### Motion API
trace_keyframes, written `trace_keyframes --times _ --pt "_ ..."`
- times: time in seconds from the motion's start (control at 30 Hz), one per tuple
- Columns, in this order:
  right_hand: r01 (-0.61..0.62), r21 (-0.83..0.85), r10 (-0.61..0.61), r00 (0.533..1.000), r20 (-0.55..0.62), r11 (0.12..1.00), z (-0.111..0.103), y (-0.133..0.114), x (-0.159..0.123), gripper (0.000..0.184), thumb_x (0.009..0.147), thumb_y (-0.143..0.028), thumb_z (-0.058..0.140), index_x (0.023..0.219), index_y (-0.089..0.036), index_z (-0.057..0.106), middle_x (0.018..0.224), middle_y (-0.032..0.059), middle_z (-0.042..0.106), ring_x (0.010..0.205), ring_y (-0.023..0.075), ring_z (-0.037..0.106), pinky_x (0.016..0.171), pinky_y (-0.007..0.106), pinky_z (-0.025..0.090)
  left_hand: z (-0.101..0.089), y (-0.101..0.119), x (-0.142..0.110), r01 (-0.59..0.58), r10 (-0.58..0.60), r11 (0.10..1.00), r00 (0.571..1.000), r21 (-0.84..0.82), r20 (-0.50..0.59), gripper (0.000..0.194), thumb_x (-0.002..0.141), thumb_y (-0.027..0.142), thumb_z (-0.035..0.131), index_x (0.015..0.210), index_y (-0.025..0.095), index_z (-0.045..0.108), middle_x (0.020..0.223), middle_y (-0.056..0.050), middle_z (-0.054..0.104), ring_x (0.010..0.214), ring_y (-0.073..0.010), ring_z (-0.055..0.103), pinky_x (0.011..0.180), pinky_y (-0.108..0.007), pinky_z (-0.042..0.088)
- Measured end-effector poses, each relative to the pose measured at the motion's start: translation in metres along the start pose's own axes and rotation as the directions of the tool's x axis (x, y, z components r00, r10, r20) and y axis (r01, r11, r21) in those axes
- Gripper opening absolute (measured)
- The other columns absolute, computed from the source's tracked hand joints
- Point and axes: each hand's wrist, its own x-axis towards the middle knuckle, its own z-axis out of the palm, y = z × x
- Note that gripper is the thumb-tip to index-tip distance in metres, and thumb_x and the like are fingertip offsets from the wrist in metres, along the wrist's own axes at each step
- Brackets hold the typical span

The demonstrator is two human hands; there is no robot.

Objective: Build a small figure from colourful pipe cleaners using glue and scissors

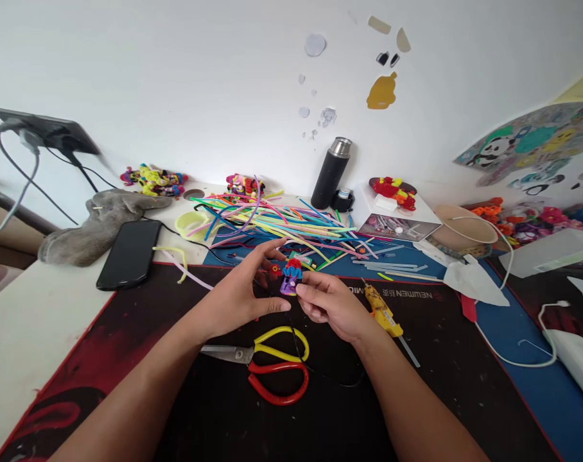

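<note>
A small pipe-cleaner figure [291, 280] with a red top, a blue ruffle and a purple lower part is held up above the dark mat. My right hand [332, 303] pinches it from the right between thumb and fingers. On its left side, my left hand [246, 289] is open, thumb and fingers spread around the figure without visibly gripping it. Below both hands lie scissors [253, 356] with one yellow and one red handle. A yellow glue gun [382, 312] rests just right of my right hand, a clear glue stick poking from its back.
Loose coloured pipe cleaners [282, 221] are heaped behind my hands. A black thermos [330, 173] stands by the wall, near a white box [397, 221]. At left are a black phone [128, 255] and a grey plush [99, 224]. A white cable [503, 362] crosses the right side.
</note>
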Motion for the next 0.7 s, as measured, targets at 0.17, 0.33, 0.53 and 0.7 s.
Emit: trace_keyframes --times 0.17,0.33,0.53,0.7 --pt "0.022 0.016 -0.022 1.0 -0.02 1.0 -0.001 -0.002 0.001 0.039 0.086 -0.047 0.089 0.084 -0.019 0.062 0.063 -0.0065 0.051 0.049 0.0063 0.035 0.045 0.023 0.016 -0.003 -0.004 0.004 0.038 -0.04 0.987 0.999 -0.155 -0.011 0.095 0.078 0.032 0.097 0.159 0.032 0.047 0.138 -0.01 0.064 0.105 -0.0215 0.065 0.091 -0.036 0.054" --pt "0.065 0.039 -0.063 0.997 -0.045 0.997 -0.003 -0.002 0.002 0.037 0.087 -0.046 0.088 0.087 -0.019 0.063 0.063 -0.0065 0.051 0.049 0.0064 0.035 0.045 0.023 0.015 -0.005 -0.002 0.007 0.189 -0.219 0.872 0.976 -0.452 -0.014 0.061 0.08 0.042 0.096 0.128 0.02 0.064 0.108 -0.008 0.074 0.086 -0.0182 0.068 0.071 -0.028 0.053" --pt "0.078 0.075 -0.073 0.995 -0.072 0.994 -0.003 -0.002 0.004 0.036 0.087 -0.045 0.088 0.089 -0.019 0.064 0.063 -0.0069 0.05 0.049 0.0059 0.035 0.046 0.023 0.015 0.005 0.003 0.006 0.332 -0.332 0.716 0.936 -0.613 0.119 0.053 0.074 0.048 0.101 0.104 0.018 0.068 0.1 -0.008 0.079 0.079 -0.018 0.075 0.072 -0.029 0.059" --pt "0.08 0.055 -0.076 0.995 -0.071 0.995 -0.002 -0.002 0.004 0.035 0.087 -0.046 0.088 0.091 -0.018 0.067 0.063 -0.0067 0.05 0.049 0.0062 0.036 0.045 0.023 0.016 0.013 -0.001 0.007 0.327 -0.31 0.723 0.941 -0.609 0.138 0.052 0.075 0.041 0.102 0.107 0.018 0.069 0.096 -0.005 0.08 0.082 -0.017 0.078 0.075 -0.026 0.06"
